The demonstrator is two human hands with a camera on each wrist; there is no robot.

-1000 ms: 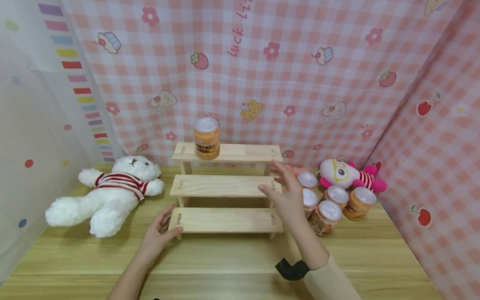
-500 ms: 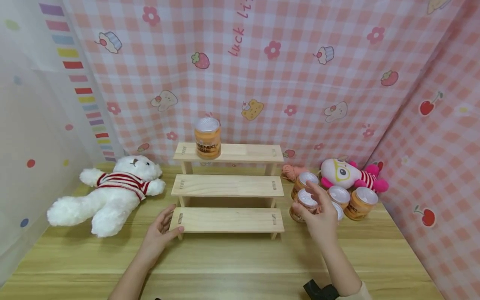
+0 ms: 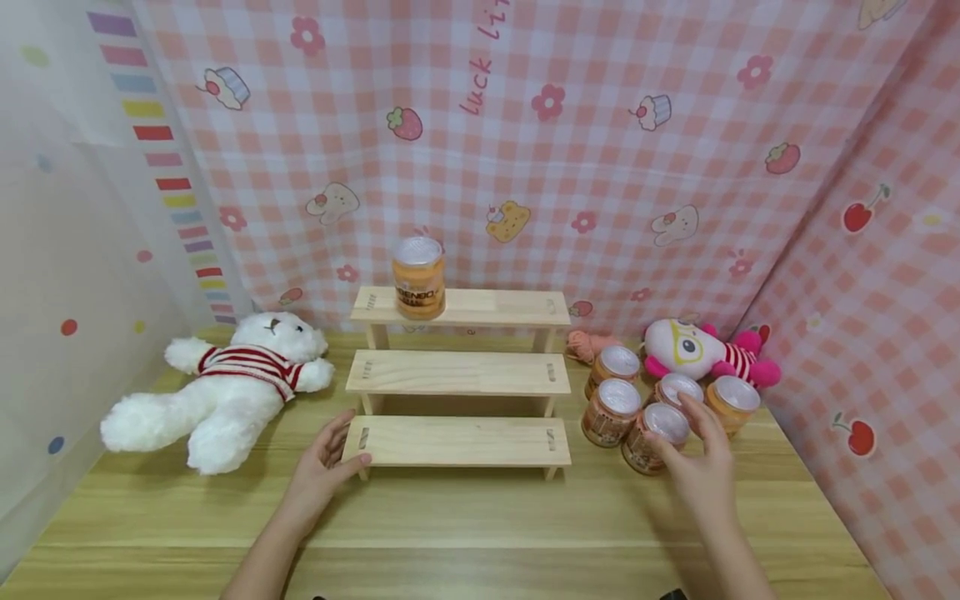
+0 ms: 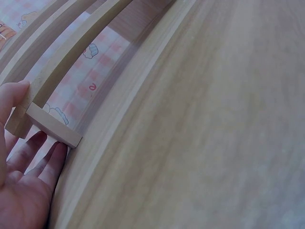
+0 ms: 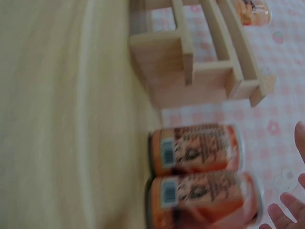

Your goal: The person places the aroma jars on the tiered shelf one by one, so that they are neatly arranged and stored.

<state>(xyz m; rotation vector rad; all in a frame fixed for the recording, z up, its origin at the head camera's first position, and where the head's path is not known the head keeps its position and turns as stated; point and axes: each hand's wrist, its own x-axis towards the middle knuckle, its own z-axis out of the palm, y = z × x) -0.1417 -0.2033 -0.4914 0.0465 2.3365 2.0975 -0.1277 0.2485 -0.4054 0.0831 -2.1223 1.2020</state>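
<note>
My left hand (image 3: pixel 317 473) grips the left end of the three-tier wooden shelf (image 3: pixel 457 442); in the left wrist view the thumb of that hand (image 4: pixel 28 186) lies on the lowest board (image 4: pixel 71 50), fingers against the leg below. My right hand (image 3: pixel 701 467) hovers with parted fingers over the front can (image 3: pixel 647 446) in a group of orange cans with clear lids, right of the shelf. Whether it touches that can is unclear. In the right wrist view its fingers (image 5: pixel 290 210) are beside two cans. One orange can (image 3: pixel 418 282) stands upright on the top board, towards the left.
A white teddy bear (image 3: pixel 251 371) in a striped shirt lies left of the shelf. Behind the cans are a pink plush toy (image 3: pixel 690 348) and a coral-coloured bundle (image 3: pixel 588 344). Checked cloth (image 3: pixel 450 167) hangs behind the table (image 3: pixel 450 525).
My right hand has moved right and down from beside the shelf, past the left cans, to the front can. My left hand keeps its place on the shelf.
</note>
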